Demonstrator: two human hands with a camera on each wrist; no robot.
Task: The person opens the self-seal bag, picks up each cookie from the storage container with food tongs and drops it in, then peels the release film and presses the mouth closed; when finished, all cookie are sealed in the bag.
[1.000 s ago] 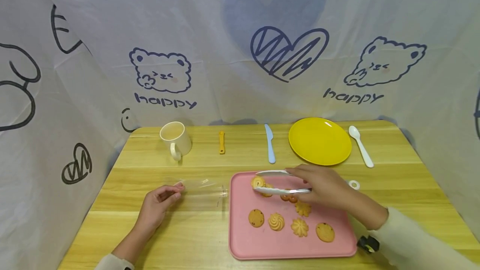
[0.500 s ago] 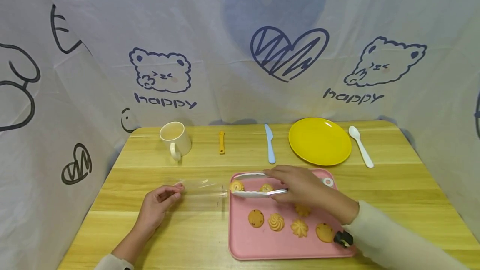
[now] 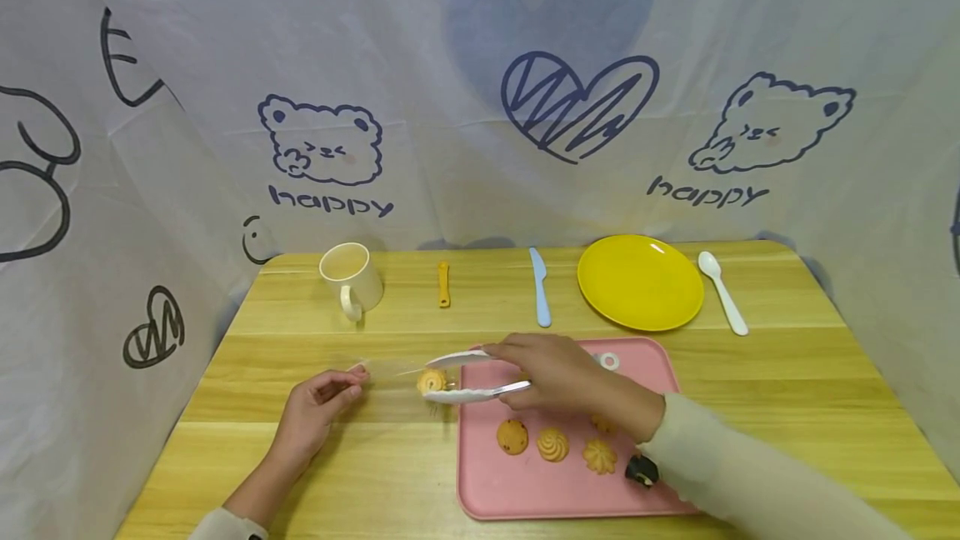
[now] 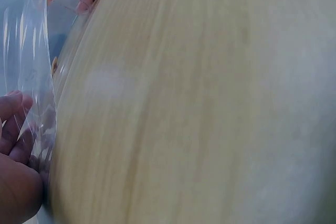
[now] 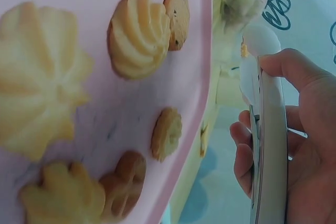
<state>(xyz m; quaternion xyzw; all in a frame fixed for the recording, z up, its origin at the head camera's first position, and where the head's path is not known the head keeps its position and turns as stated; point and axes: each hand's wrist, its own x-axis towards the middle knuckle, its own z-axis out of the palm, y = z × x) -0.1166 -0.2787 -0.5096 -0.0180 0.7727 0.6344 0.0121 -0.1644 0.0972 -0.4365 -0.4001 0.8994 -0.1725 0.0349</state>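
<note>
My left hand [image 3: 318,407] pinches a clear plastic bag [image 3: 390,411], which lies toward the pink tray. In the left wrist view the bag [image 4: 37,40] stands up beside my fingers [image 4: 16,140]. Tongs with white scalloped tips [image 3: 468,396] are in my right hand [image 3: 558,373], thumb on one arm and fingers on the other. Between their tips is a round piped cookie [image 3: 431,382], at the bag's right end; whether it is fully inside I cannot tell. The right wrist view shows the tongs [image 5: 270,145] and several cookies on the pink tray [image 3: 480,498].
Below my right forearm lie a chocolate-chip cookie [image 3: 513,437], a swirl cookie [image 3: 552,444] and a flower-shaped cookie [image 3: 600,456]. Along the back stand a cream mug [image 3: 360,282], a small yellow handle-like piece [image 3: 444,284], a blue knife [image 3: 540,286], a yellow plate [image 3: 640,282] and a white spoon [image 3: 722,293].
My right hand has moved left with the tongs, carrying the cookie from above the tray to the plastic bag. The left hand and bag have stayed in place.
</note>
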